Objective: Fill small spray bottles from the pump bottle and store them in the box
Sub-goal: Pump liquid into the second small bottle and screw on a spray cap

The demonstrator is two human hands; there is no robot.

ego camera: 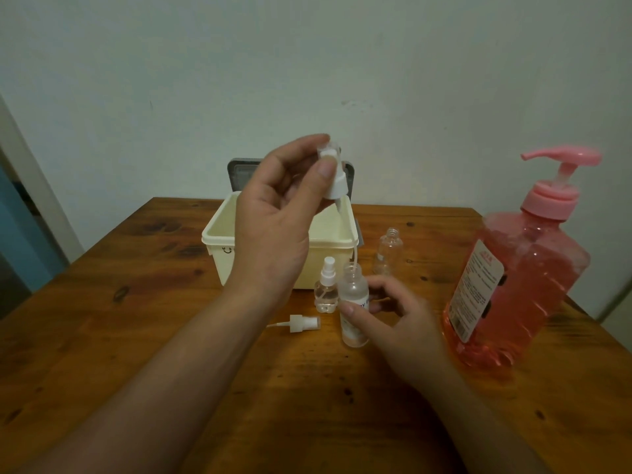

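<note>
A person's left hand (273, 217) pinches a white spray head (333, 176) between thumb and fingertips, raised high so its thin dip tube (355, 251) can clear the frosted bottle (354, 295) below. The tube's lower end sits at the mouth. The right hand (400, 323) grips the bottle's body, steadying it on the wooden counter (136, 336), close to upright, its long axis vertical and mouth up, apparently being opened for filling. The open cream box (219, 234) stands just behind; the pink pump bottle (513, 278) waits at right, spout pointing left.
</note>
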